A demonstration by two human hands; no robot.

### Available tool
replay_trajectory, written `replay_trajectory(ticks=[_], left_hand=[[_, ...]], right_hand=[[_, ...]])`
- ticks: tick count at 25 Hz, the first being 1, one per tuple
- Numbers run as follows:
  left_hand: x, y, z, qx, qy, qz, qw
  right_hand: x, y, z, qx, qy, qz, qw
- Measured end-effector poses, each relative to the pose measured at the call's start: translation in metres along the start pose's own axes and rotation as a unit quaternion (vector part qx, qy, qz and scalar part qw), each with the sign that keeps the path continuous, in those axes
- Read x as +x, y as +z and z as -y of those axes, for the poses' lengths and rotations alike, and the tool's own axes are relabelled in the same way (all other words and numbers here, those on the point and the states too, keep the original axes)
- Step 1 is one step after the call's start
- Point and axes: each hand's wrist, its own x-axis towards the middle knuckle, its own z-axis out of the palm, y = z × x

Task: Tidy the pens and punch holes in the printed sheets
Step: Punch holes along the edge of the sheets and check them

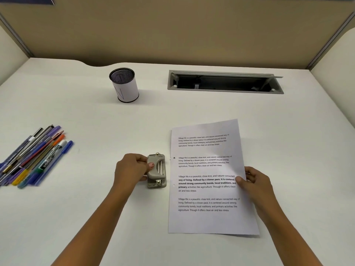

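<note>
A printed sheet (pixel 209 219) lies on the white desk, right of centre, with two punched holes along its left edge. My right hand (pixel 253 179) pinches its right edge, thumb on top of the paper. Just left of the sheet sits a grey hole punch (pixel 158 176), a small gap away from the paper. My left hand (pixel 132 169) grips the punch from the left, thumb on its lever. Several pens (pixel 34 156) lie in a loose bundle at the far left. A mesh pen holder (pixel 124 85) wrapped in white paper stands upright at the back and looks empty.
An open grey cable slot (pixel 224 81) is sunk into the desk (pixel 96 121) at the back right. Beige partition walls (pixel 172 31) enclose the desk on three sides.
</note>
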Motion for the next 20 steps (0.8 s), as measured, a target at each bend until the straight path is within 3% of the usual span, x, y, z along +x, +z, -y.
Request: replay_trajectory(ticks=[3,6,9,16,20], left_hand=[[-0.005,0.004,0.002,0.03,0.026,-0.039,0.998],[-0.021,0.013,-0.003,0.055,0.126,-0.108,0.985],[-0.033,0.025,-0.013,0.002,0.209,-0.092,0.974],[-0.039,0.053,-0.027,-0.081,0.148,0.032,0.985],[-0.033,0.056,-0.034,-0.119,0.122,0.031,0.985]], right_hand=[[0.002,-0.012,0.0,0.023,0.002,-0.01,1.0],[0.003,-0.022,0.003,0.062,0.0,-0.015,0.998],[0.003,-0.028,0.005,0.081,-0.002,-0.008,0.997],[-0.003,-0.033,0.013,0.102,-0.031,0.015,0.994],[-0.006,-0.036,0.016,0.103,-0.05,0.015,0.993]])
